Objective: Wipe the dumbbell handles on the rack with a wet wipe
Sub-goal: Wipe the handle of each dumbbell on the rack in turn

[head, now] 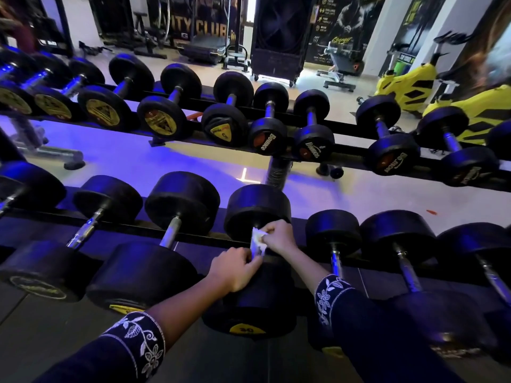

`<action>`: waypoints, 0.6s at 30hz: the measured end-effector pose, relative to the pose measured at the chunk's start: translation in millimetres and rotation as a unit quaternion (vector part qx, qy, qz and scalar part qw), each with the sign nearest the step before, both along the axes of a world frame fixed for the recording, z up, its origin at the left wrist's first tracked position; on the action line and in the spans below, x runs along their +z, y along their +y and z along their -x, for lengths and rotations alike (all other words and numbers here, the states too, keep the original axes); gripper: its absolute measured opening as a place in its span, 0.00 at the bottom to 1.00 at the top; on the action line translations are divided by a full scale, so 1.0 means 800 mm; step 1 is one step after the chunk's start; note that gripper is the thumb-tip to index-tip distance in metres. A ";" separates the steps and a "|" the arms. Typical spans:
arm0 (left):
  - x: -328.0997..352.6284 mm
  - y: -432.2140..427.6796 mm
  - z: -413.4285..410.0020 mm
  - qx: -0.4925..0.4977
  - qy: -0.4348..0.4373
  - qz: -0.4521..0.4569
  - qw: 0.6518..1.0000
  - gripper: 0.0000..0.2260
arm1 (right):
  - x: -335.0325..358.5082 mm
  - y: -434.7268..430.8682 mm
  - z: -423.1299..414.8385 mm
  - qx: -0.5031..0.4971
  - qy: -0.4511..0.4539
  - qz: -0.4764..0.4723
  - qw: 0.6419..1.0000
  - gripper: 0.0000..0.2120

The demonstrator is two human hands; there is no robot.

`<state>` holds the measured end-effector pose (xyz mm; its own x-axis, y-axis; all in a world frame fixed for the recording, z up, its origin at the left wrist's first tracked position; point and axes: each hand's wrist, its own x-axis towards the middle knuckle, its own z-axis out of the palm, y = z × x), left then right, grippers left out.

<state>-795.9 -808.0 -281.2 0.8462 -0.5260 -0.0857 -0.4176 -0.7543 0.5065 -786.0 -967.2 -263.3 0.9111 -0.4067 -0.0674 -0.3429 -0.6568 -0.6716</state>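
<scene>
A large black dumbbell (257, 208) marked 30 lies on the lower tier of the rack (154, 228), straight in front of me. A white wet wipe (257, 242) is wrapped over its handle, which is hidden beneath it. My right hand (279, 235) pinches the wipe from the right at the far end of the handle. My left hand (235, 268) grips the near end of the wipe and handle from the left, fingers curled. Other dumbbells with bare chrome handles lie on both sides, such as one handle (170, 234) to the left and another (336, 258) to the right.
An upper rack tier (345, 152) holds a row of smaller dumbbells. Beyond it stand yellow exercise bikes (406, 84), a black fan unit (279, 37) and benches on a light floor. Dark floor tiles lie below the lower tier.
</scene>
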 end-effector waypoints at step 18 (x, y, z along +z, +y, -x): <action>0.005 -0.002 -0.008 -0.009 0.063 0.018 0.998 0.19 | -0.005 0.007 -0.013 0.027 0.050 0.036 0.998 0.05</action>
<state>-789.7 -810.0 -277.0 0.8200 -0.5459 -0.1722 -0.3625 -0.7280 0.5819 -775.8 -961.3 -266.9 0.9218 -0.3650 -0.1305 -0.3687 -0.7214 -0.5862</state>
